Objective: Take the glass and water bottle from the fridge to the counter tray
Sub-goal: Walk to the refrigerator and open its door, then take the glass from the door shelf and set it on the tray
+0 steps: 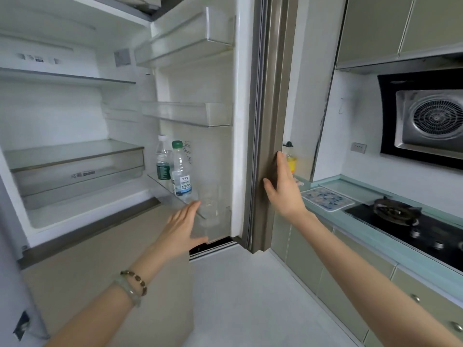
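The fridge stands open, its door (240, 96) swung to the right. In the door's lowest bin stand a clear water bottle with a green cap (181, 169), a second bottle with a white cap and dark green label (162, 157) behind it, and a clear glass (210, 205) to the right. My left hand (181, 227) is open, fingers spread, just in front of the bin and left of the glass, touching nothing I can see. My right hand (281, 186) lies flat and open against the door's outer edge. A blue-patterned tray (327, 199) lies on the counter.
The teal counter (375, 236) runs along the right with a black gas hob (406, 221) beyond the tray and a range hood (428, 118) above. A small yellow bottle (290, 159) stands behind the fridge door. Fridge shelves (72, 151) hold nothing visible. Pale floor lies below.
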Demonstrator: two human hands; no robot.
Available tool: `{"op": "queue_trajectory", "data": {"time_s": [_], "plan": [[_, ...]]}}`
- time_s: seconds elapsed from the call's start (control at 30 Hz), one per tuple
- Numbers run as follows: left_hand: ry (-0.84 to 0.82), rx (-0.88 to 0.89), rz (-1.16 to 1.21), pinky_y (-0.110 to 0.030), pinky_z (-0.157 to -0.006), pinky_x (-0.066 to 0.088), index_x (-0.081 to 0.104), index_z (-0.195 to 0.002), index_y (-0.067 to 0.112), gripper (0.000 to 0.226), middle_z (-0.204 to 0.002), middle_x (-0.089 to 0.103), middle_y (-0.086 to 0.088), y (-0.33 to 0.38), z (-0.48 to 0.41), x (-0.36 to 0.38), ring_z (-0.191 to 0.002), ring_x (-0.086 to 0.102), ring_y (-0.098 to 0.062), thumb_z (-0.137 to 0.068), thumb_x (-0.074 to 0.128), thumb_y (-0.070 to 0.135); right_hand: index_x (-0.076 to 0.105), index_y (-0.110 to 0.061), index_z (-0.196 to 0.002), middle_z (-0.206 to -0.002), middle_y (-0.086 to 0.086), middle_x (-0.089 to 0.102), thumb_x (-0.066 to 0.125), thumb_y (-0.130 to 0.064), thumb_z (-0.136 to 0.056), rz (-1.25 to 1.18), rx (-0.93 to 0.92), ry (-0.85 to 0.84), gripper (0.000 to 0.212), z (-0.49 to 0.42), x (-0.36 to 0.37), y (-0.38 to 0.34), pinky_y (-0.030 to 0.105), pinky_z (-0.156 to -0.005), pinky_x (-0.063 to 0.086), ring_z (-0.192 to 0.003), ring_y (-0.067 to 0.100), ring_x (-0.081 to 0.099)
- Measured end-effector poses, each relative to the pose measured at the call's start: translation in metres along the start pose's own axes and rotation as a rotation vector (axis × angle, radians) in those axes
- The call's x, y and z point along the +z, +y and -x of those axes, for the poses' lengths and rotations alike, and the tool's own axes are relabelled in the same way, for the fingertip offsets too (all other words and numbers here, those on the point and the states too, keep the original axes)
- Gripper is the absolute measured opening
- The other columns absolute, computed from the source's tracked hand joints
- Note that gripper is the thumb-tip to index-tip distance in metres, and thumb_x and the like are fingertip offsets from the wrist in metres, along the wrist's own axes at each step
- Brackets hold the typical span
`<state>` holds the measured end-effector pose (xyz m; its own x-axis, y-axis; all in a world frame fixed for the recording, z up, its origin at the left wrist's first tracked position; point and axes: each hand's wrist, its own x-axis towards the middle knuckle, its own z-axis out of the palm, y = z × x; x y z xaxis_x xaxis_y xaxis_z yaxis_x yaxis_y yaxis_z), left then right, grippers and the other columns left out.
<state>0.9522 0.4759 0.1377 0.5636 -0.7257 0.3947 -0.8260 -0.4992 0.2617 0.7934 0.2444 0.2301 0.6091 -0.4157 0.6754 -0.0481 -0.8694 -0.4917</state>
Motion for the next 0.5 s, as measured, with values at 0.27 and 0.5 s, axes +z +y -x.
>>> {"op": "queue_trajectory", "data": {"time_s": [0.27,0.5], "plan": [[-0.08,0.078,-0.044,-0.04,-0.119,0.008,0.008,-0.154,0.017,0.098,-0.164,0.009,-0.001,-0.007,-0.047,0.018,-0.151,0.008,-0.018,-0.084,0.063,0.056,0.022,-0.007,-0.149,-0.159,0.017,0.013,0.053,-0.011,-0.092,0.192,-0.193,0.006,0.065,0.009,0.028,-0.001,0.024,-0.118,0.003,-0.147,0.031,0.012],[-0.104,0.151,-0.023,-0.041,-0.12,0.001,0.008,-0.155,0.019,0.099,-0.165,0.004,0.0,-0.032,-0.096,0.035,-0.152,0.0,-0.017,-0.083,0.063,0.059,0.045,-0.001,-0.138,-0.156,0.022,0.019,0.054,-0.018,-0.095,0.301,-0.262,-0.213,0.047,0.004,0.081,0.01,0.04,-0.115,0.023,-0.142,0.037,0.026]]}}
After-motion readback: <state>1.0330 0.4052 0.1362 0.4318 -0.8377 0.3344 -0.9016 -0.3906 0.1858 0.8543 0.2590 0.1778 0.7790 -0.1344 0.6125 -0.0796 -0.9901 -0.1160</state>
